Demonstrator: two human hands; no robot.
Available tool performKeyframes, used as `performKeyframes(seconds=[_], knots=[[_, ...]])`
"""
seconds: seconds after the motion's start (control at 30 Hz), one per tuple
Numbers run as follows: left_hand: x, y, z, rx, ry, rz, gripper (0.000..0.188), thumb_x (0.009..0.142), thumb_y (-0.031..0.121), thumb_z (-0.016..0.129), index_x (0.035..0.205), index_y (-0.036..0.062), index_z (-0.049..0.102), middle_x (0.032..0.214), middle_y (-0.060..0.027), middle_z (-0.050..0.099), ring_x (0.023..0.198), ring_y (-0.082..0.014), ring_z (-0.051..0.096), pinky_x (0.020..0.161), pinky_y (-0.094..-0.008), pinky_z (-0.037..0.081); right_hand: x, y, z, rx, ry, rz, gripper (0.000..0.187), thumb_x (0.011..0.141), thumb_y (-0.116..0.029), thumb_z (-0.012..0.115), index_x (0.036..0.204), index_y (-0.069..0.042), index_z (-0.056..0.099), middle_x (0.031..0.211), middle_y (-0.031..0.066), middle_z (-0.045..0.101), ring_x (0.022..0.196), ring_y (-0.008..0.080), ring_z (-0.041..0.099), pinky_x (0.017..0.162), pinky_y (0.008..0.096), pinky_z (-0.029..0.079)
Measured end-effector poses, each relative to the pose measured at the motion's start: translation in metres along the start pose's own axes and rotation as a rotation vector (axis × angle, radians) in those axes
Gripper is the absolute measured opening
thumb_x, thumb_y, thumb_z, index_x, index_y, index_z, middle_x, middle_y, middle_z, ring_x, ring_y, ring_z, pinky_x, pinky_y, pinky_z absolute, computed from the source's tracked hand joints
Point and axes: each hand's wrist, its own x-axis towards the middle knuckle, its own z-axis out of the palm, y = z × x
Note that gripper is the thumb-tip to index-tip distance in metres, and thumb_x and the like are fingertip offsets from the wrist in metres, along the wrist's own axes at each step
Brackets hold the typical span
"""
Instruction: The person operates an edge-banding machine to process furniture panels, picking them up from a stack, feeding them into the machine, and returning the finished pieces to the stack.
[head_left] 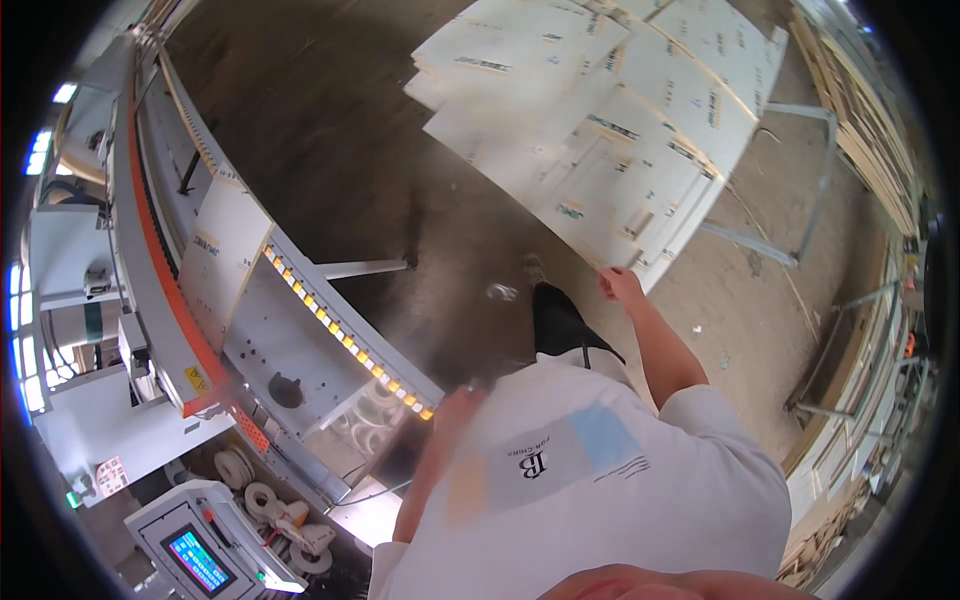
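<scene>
Several pale reels [236, 470] beside a control screen [198, 560], machine edge [345, 338] near left hand [458, 410], panels [560, 120] near right hand [622, 286], both grips unclear

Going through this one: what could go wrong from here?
The right hand is close to the edge of the unevenly stacked white panels; it might scrape its fingers or knock a panel askew.

The left hand, blurred, is beside the end of the yellow-and-white rail; it could bump it.

A small pale scrap near the shoe might cause a slip.
</scene>
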Motion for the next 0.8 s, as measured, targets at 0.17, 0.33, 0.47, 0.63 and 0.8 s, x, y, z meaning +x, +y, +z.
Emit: performKeyframes(seconds=[0.17,0.33,0.47,0.63,0.8], knots=[[0.017,0.008,0.006,-0.152,0.061,0.018,0.039,0.097,0.042,0.061,0.119,0.0108,0.065,0.104,-0.0176,0.073,0.098,-0.0334,0.07,0.078,-0.046,0.055,0.141,-0.129,0.084,-0.685,0.049,-0.377,0.033,0.093,-0.041,0.059,0.096,-0.01,0.07,0.082,0.0084,0.071,0.073,0.027,0.067,0.073,0.0388,0.054],[0.033,0.066,-0.026,-0.203,0.063,-0.225,0.034,0.093,0.04,0.065,0.107,0.0089,0.068,0.088,-0.0193,0.072,0.087,-0.04,0.069,0.074,-0.0508,0.053,0.282,-0.236,0.147,-0.883,0.281,-0.56,0.04,0.09,-0.044,0.066,0.119,-0.017,0.067,0.114,0.0068,0.071,0.106,0.0318,0.064,0.09,0.0441,0.053],[0.046,0.077,-0.034,-0.236,-0.062,-0.397,0.05,0.09,0.048,0.063,0.125,0.0116,0.062,0.084,-0.0111,0.072,0.08,-0.0258,0.071,0.075,-0.0409,0.053,0.356,-0.305,0.168,-1.072,0.359,-0.539,0.047,0.087,-0.036,0.072,0.13,-0.022,0.061,0.134,-0.0016,0.06,0.12,0.0255,0.056,0.094,0.046,0.052],[0.066,0.103,-0.045,-0.336,-0.08,-0.431,0.044,0.097,0.046,0.058,0.119,0.0091,0.064,0.093,-0.0175,0.072,0.086,-0.0358,0.071,0.074,-0.0483,0.055,0.385,-0.299,0.139,-1.223,0.309,-0.689,0.049,0.083,-0.031,0.072,0.13,-0.021,0.062,0.135,-0.0052,0.061,0.124,0.0234,0.055,0.095,0.0441,0.052],[0.083,0.13,-0.079,-0.342,-0.212,-0.469,0.043,0.093,0.043,0.062,0.122,0.0109,0.064,0.083,-0.0108,0.071,0.074,-0.0242,0.07,0.069,-0.0377,0.054,0.393,-0.229,0.047,-1.146,0.48,-0.824,0.041,0.077,-0.021,0.077,0.116,-0.018,0.067,0.13,-0.0032,0.063,0.112,0.0225,0.062,0.089,0.0365,0.056]])
